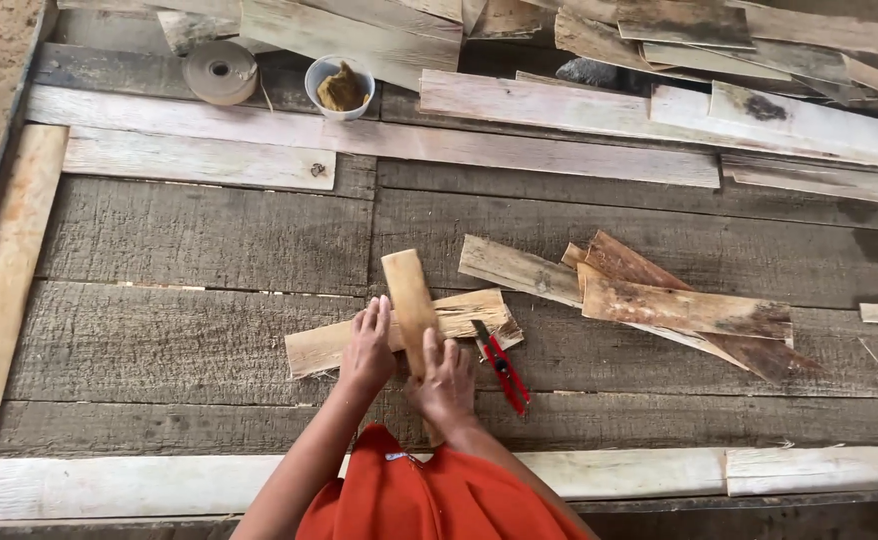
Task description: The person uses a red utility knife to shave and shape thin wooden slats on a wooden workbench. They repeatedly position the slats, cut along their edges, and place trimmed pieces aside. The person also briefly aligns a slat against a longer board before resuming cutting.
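Left grip: my left hand (pixel 368 347) lies flat, fingers spread and pointing away from me, pressing on the left edge of the narrow wood strip (pixel 412 306); it pinches nothing.
Right grip: my right hand (pixel 445 383) rests on the near end of the same strip, fingers loosely curled over it; whether they close under the wood I cannot tell.
Strip: light tan, smooth, standing lengthwise away from me between both hands, its far end rounded and bare.
Under the strip: a wider pale offcut (pixel 399 334) lies crosswise beneath it, sticking out to the left of my left hand and to the right past my right hand (its right end is frayed).
Cutter: red-handled pliers (pixel 502 368) lie just beside my right hand, on the right, apart from my fingers.
Pile: a loose stack of reddish-brown scrap boards (pixel 679 305) sits further right, overlapping one another.
Tabletop: rough grey planks (pixel 199 235) carry everything.
Far edge: a white cup (pixel 339 87) with a brown lump inside stands beside a roll of brown tape (pixel 220 72), well apart from my hands.
Behind them: long pale boards (pixel 519 150) lie across the back.
Near edge: my orange garment (pixel 429 500) fills the bottom.
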